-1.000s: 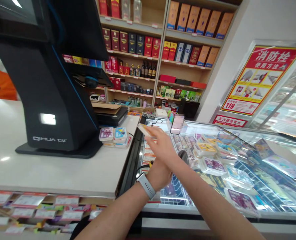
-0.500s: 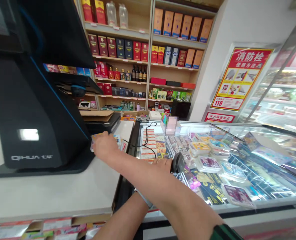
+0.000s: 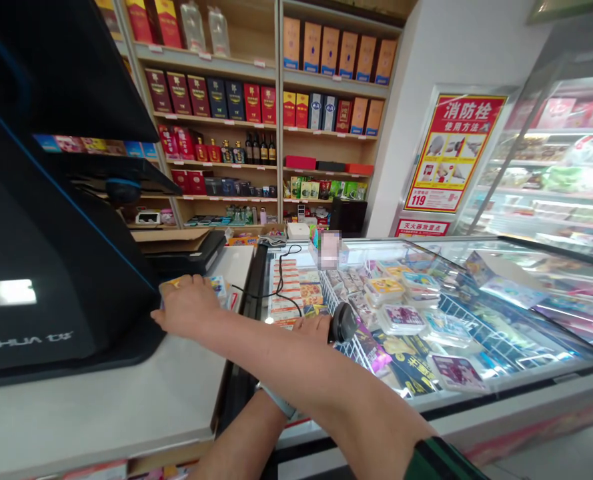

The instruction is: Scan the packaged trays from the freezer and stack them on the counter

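Note:
My arms are crossed, the right forearm over the left. My left hand [image 3: 312,328], mostly behind the right forearm, is closed round a black barcode scanner [image 3: 344,324] above the freezer's glass top. The scanner's round head points right. On the counter [image 3: 186,393], beside the black checkout terminal [image 3: 76,300], my right hand [image 3: 189,305] is curled over a small package with a yellow edge [image 3: 168,287]. Fingers hide most of that package. Just right of this hand lies another small blue-and-white package [image 3: 219,288].
A glass-topped freezer [image 3: 476,413] runs along the right, with plastic food tubs [image 3: 401,319] and wire baskets showing. A black cable [image 3: 279,280] lies across its left end. Shelves [image 3: 256,61] of boxes and bottles stand behind. A fire hydrant sign [image 3: 449,150] is on the wall.
The view has turned, so most things sit further left, and the terminal is partly cut off. My right hand is slightly lower against the terminal. The left hand keeps the scanner.

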`<state>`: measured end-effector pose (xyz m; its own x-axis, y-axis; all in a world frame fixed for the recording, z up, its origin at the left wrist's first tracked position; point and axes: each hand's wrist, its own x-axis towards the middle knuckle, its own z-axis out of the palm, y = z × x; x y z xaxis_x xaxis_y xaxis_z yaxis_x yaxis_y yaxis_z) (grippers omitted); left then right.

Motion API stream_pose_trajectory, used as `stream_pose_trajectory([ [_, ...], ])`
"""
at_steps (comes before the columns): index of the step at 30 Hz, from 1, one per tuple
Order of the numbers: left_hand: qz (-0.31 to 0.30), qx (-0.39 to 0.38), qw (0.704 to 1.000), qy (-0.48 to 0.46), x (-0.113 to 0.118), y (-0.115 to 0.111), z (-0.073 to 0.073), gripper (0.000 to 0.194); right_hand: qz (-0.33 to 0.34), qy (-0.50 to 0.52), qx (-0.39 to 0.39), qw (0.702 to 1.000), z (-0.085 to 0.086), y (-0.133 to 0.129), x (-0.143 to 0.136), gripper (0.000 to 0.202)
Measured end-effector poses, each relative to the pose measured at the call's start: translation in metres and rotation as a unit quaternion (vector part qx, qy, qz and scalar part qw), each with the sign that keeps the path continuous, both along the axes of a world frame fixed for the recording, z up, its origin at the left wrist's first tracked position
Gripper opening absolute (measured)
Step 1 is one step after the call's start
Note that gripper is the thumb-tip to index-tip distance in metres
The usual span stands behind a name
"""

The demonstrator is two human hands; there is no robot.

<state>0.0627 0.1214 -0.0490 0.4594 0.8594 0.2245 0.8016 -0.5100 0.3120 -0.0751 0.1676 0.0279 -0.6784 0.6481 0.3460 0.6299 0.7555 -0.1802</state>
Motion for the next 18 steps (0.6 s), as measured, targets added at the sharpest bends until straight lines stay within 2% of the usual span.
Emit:
stream_pose_trajectory([
  [4,0.014,0.015,1.0,-0.014,0.0,0.001,-0.01,0.043,0.016,0.025,0.026,0.999,0.009,-0.008,0.013,0.055],
  [7,0.015,0.003,1.0,-0.017,-0.001,0.001,-0.012,0.045,0.028,0.058,0.061,0.996,0.013,-0.016,0.033,0.053],
  [11,0.003,0.029,0.999,-0.015,-0.003,-0.003,-0.008,0.048,0.022,0.101,0.108,0.989,0.016,-0.029,0.074,0.049],
  [14,0.001,0.053,0.998,-0.014,-0.004,-0.005,-0.005,0.043,0.01,0.122,0.113,0.986,0.016,-0.037,0.11,0.049],
  [18,0.025,0.122,0.988,-0.092,0.0,-0.001,-0.009,0.029,-0.024,0.151,0.097,0.984,0.009,-0.045,0.156,0.052],
])
